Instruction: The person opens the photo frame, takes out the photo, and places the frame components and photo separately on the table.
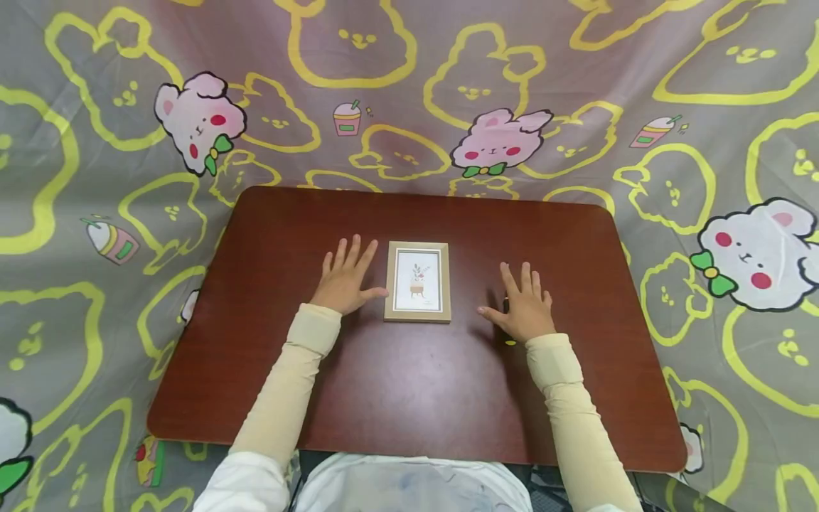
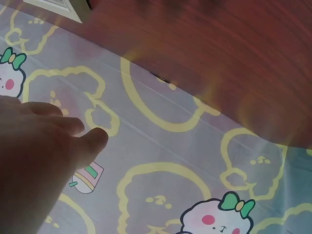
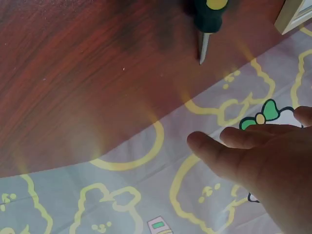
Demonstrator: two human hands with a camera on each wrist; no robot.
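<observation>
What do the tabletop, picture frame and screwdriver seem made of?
Tabletop: glossy wood or laminate, by its grain and reflections.
Picture frame: smooth tan, perhaps wood or plastic; no grain discernible.
Screwdriver: shiny grey shaft, apparently metal; dark, yellow-marked handle, likely plastic.

Head view was bright; whitish glare sat on the counter [image 1: 419, 387] toward its near edge, soft shadows beside both hands [image 1: 344, 281] [image 1: 527, 307], frame edges stretched. Wrist views were dimmer, hands dark, yellowish reflections smeared along the far edge.

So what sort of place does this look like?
Probably a makeshift tabletop workspace: a cartoon curtain hangs behind and on both sides of a table, where a frame and a screwdriver lie.
</observation>
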